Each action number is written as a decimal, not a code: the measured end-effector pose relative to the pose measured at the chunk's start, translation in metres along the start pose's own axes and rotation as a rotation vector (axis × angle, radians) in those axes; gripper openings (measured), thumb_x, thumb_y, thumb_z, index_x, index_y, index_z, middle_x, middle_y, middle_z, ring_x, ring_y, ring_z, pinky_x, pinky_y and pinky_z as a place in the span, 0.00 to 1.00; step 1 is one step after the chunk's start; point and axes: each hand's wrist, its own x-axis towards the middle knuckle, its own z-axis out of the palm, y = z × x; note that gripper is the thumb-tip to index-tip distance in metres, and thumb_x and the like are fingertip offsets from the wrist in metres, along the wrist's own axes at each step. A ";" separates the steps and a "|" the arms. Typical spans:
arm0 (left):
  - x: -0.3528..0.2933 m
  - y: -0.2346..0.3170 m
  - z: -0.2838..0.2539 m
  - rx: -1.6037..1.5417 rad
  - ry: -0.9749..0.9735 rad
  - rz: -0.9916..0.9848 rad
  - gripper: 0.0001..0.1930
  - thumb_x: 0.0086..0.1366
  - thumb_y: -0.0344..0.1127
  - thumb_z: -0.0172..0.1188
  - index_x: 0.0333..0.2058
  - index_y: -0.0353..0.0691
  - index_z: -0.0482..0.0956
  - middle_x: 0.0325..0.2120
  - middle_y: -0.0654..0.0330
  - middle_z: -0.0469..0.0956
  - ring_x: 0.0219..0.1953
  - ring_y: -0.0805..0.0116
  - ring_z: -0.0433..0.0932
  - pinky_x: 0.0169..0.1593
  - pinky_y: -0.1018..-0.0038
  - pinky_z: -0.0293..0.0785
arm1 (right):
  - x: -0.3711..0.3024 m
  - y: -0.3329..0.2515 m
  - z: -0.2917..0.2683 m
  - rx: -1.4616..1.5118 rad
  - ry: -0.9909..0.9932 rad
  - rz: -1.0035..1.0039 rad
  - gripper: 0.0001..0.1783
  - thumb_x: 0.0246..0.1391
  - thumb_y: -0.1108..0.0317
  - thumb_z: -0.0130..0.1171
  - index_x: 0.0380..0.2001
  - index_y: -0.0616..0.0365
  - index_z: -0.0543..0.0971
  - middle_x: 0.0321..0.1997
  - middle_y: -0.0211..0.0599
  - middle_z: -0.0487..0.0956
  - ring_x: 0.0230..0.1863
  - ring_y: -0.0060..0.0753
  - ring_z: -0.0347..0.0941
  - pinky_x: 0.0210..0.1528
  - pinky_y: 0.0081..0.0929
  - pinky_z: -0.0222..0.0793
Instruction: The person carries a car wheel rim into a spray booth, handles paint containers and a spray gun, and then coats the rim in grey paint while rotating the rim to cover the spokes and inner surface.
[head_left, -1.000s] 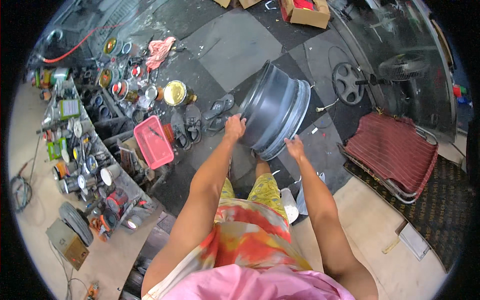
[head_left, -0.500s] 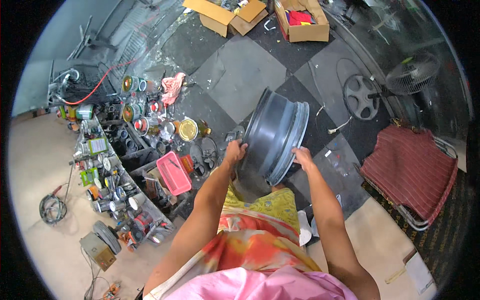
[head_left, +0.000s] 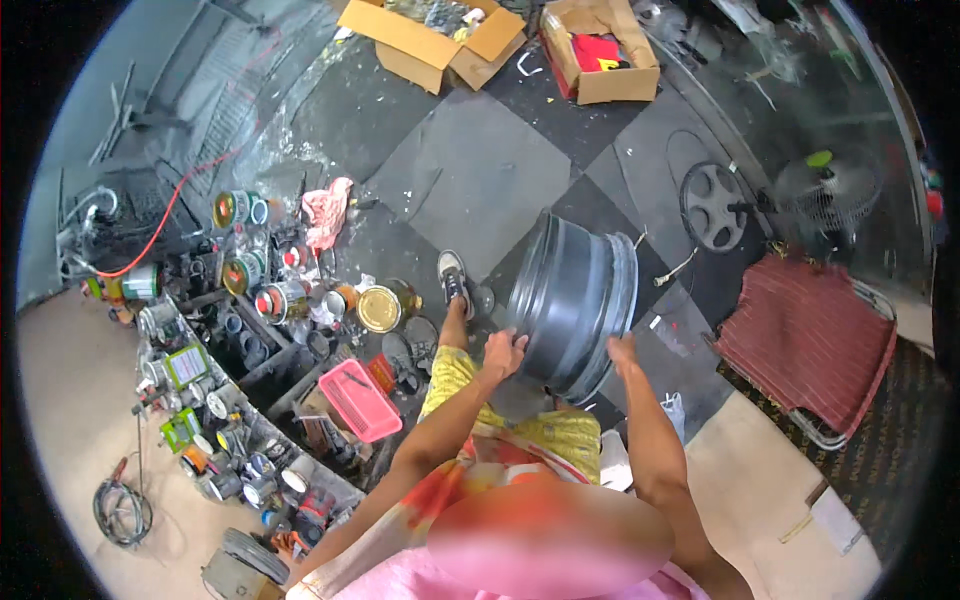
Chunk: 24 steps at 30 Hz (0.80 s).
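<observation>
A wide dark grey metal wheel rim [head_left: 565, 305] is held in front of my legs, its barrel side facing up. My left hand [head_left: 505, 354] grips its left edge near the lower end, with fingers curled round the lip. On the opposite side my right hand [head_left: 622, 351] is closed on the right lip. The far end of the rim leans away from me over the dark floor tiles. Its underside is hidden, so I cannot tell whether it touches the floor. My left foot in a dark shoe [head_left: 453, 274] is beside it.
Paint cans [head_left: 380, 308] and a pink basket [head_left: 361, 400] crowd the left beside a cluttered shelf [head_left: 250, 400]. Cardboard boxes [head_left: 605, 85] stand at the far side. A fan [head_left: 828, 195] with a round base [head_left: 713, 207] and a red striped folding chair [head_left: 806, 345] are right.
The wheel rim has moved right and nearer to me, with both hands still on it. My left foot has come into view, stepped forward beside the cans.
</observation>
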 end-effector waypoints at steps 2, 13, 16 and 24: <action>0.010 -0.003 -0.012 -0.017 -0.012 -0.031 0.17 0.65 0.47 0.61 0.39 0.35 0.78 0.35 0.39 0.80 0.43 0.34 0.77 0.47 0.48 0.73 | -0.017 -0.038 0.001 -0.124 0.015 0.028 0.32 0.47 0.69 0.54 0.57 0.73 0.70 0.54 0.62 0.76 0.58 0.53 0.72 0.60 0.41 0.67; 0.043 -0.044 -0.034 -0.414 0.053 -0.224 0.19 0.65 0.46 0.62 0.44 0.34 0.80 0.35 0.43 0.83 0.40 0.43 0.82 0.47 0.56 0.76 | -0.003 -0.245 0.069 -0.677 0.072 -0.388 0.29 0.52 0.62 0.53 0.54 0.71 0.72 0.54 0.69 0.76 0.59 0.68 0.71 0.63 0.50 0.66; 0.067 -0.008 -0.043 -0.871 0.054 -0.308 0.17 0.65 0.43 0.63 0.44 0.34 0.81 0.31 0.53 0.83 0.33 0.62 0.83 0.35 0.62 0.80 | 0.030 -0.289 0.081 -0.779 0.135 -0.648 0.28 0.54 0.57 0.56 0.51 0.69 0.73 0.50 0.70 0.77 0.56 0.69 0.72 0.59 0.51 0.68; 0.197 0.030 -0.124 -1.096 0.150 -0.431 0.17 0.66 0.41 0.64 0.36 0.27 0.80 0.25 0.55 0.79 0.23 0.65 0.80 0.24 0.67 0.81 | 0.084 -0.442 0.114 -0.815 0.062 -1.096 0.25 0.55 0.58 0.61 0.51 0.62 0.76 0.49 0.59 0.79 0.53 0.61 0.74 0.57 0.47 0.70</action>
